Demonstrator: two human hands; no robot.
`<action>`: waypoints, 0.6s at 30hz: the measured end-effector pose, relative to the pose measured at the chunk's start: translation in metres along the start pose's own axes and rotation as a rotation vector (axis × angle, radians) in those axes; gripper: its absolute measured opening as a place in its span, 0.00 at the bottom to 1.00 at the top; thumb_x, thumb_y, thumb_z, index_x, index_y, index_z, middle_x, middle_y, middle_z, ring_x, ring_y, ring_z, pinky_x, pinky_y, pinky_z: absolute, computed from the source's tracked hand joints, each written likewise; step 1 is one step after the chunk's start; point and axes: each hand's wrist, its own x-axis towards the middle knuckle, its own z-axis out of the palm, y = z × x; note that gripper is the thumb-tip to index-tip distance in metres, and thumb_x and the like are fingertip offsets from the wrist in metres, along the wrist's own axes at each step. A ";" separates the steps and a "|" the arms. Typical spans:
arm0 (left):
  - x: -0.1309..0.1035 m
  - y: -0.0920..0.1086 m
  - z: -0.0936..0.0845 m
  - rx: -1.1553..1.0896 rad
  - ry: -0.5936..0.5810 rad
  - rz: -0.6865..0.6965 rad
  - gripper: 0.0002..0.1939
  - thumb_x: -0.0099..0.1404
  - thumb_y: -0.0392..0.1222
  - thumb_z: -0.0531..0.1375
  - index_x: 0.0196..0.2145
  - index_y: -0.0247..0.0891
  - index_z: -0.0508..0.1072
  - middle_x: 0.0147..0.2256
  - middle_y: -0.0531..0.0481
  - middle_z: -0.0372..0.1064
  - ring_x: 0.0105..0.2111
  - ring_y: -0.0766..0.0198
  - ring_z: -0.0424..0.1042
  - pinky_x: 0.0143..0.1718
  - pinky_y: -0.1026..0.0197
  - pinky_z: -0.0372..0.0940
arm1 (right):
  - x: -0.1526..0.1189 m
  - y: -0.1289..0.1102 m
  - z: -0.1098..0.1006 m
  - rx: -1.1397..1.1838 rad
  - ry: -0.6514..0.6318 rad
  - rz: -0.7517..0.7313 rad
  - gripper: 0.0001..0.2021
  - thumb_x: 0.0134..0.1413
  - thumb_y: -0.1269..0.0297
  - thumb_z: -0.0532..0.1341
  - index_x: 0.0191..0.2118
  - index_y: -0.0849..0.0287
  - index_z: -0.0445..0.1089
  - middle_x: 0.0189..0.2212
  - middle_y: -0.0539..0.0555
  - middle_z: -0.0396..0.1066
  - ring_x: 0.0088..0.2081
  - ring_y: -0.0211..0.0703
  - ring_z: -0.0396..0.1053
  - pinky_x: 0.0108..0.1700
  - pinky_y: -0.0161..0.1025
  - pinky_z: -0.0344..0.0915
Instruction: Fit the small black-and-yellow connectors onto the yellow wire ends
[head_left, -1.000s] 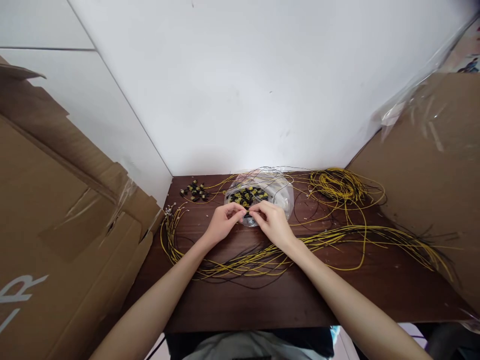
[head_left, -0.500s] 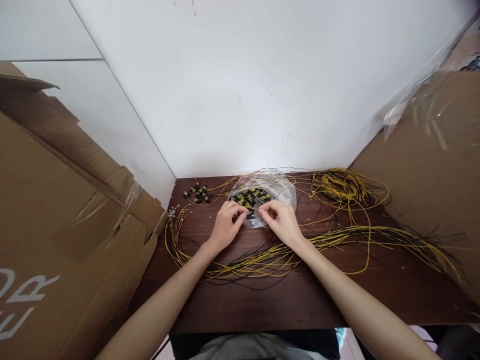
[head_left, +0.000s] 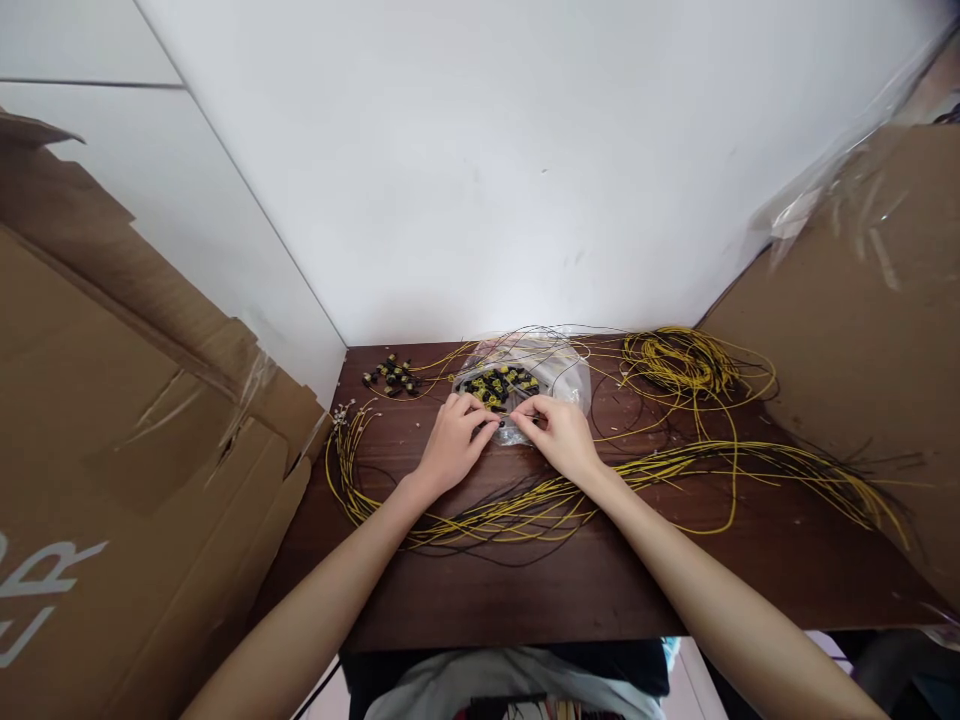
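My left hand [head_left: 456,440] pinches a small black part [head_left: 501,424] between thumb and fingers, at the near edge of a clear plastic bag [head_left: 571,378]. Facing it, my right hand [head_left: 555,432] is closed in a pinch on a thin wire whose end points toward the black part. Black and yellow small parts [head_left: 495,384] lie in a heap on the bag, just beyond both hands. Under my forearms runs a long bundle of yellow and black wires [head_left: 517,515]. Whether the wire touches the black part is too small to tell.
A smaller cluster of black and yellow parts [head_left: 391,376] sits at the back left of the brown table [head_left: 517,610]. At the back right is a coil of wires [head_left: 675,362]. Cardboard [head_left: 150,430] stands at the left, and more cardboard [head_left: 862,300] at the right.
The view has tilted slightly, so the scene sits a little higher. Both hands stay close together over the bag, and the black part now shows at my left fingertips.
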 end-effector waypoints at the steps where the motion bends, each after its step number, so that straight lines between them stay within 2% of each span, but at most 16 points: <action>1: 0.000 0.000 0.000 -0.013 0.006 -0.004 0.11 0.66 0.41 0.53 0.37 0.38 0.75 0.37 0.46 0.66 0.40 0.59 0.61 0.44 0.55 0.59 | 0.000 0.000 0.000 -0.010 -0.008 0.002 0.07 0.55 0.63 0.58 0.30 0.57 0.72 0.26 0.51 0.73 0.25 0.40 0.65 0.28 0.36 0.57; 15: 0.000 0.004 -0.005 -0.108 0.135 -0.008 0.08 0.63 0.40 0.57 0.40 0.38 0.73 0.31 0.49 0.68 0.37 0.60 0.63 0.42 0.57 0.59 | -0.005 -0.009 0.004 0.022 -0.008 -0.054 0.08 0.57 0.63 0.57 0.32 0.59 0.72 0.24 0.49 0.69 0.25 0.37 0.62 0.28 0.33 0.55; 18: 0.000 0.004 -0.005 -0.113 0.147 0.002 0.07 0.64 0.41 0.56 0.37 0.38 0.74 0.32 0.49 0.69 0.37 0.60 0.64 0.42 0.56 0.59 | -0.006 -0.009 0.005 0.035 -0.003 -0.054 0.09 0.57 0.63 0.56 0.32 0.59 0.72 0.24 0.49 0.68 0.24 0.36 0.62 0.28 0.34 0.55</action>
